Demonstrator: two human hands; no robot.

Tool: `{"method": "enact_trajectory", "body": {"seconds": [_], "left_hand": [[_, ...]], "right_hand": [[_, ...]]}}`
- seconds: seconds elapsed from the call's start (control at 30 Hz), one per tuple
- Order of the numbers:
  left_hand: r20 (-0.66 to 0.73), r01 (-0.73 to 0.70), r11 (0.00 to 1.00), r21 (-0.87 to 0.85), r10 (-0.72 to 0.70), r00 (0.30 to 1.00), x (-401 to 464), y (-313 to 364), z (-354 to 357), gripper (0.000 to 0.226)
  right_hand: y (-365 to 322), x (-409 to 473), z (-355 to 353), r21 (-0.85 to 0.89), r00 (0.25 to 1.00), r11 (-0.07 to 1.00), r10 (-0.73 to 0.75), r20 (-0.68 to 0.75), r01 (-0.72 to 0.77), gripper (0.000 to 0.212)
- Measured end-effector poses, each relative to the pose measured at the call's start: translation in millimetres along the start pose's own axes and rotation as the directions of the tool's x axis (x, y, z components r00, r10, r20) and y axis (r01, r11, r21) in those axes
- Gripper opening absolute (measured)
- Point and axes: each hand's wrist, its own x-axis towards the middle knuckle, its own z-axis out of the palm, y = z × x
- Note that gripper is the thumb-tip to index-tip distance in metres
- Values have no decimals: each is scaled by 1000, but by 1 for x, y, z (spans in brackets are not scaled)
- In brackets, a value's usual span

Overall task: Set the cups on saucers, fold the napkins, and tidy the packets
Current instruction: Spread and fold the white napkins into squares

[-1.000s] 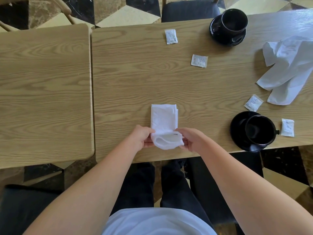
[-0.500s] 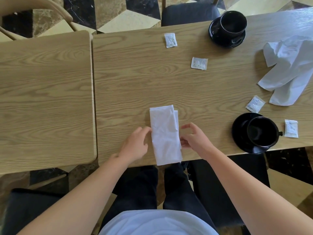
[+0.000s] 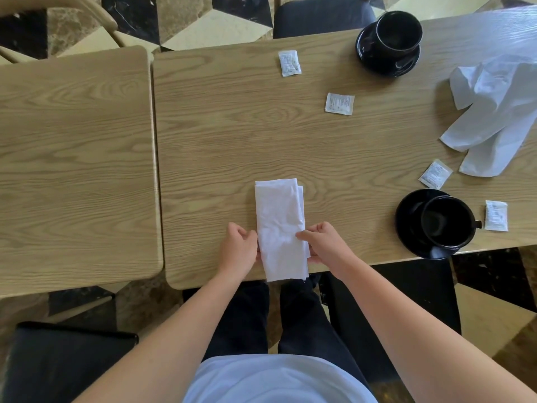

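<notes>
Head view: napkin (image 3: 280, 228) folded into a long strip at table (image 3: 220, 135) near edge, left hand (image 3: 239, 247) and right hand (image 3: 324, 242) pinching its sides. Fold step underway. Likely next: fold near end over, align corners. Second napkin (image 3: 494, 114) still crumpled, far right.

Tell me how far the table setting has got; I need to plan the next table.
Done: both cups sit on saucers, the far cup and the near cup. In hand: the left hand and right hand grip the sides of a narrow folded napkin at the table edge. Left: the crumpled napkin is unfolded, and four packets lie scattered, one mid-table.
</notes>
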Motion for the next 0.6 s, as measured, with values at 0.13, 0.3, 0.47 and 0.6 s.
{"method": "enact_trajectory", "body": {"seconds": [0.13, 0.3, 0.47, 0.6], "left_hand": [[222, 315, 860, -401, -242, 944, 2, 8, 0, 27], [177, 203, 875, -439, -138, 975, 9, 15, -2, 16], [329, 370, 791, -488, -226, 917, 15, 35, -10, 29], [489, 419, 767, -486, -159, 858, 19, 38, -20, 50]], "right_hand": [[-10, 0, 1, 212, 998, 976, 45, 51, -55, 26], [-21, 6, 0, 337, 989, 931, 117, 87, -139, 18], [-27, 6, -5, 468, 951, 844, 142, 276, -262, 10], [-21, 7, -18, 567, 919, 772, 55, 391, -288, 37]]}}
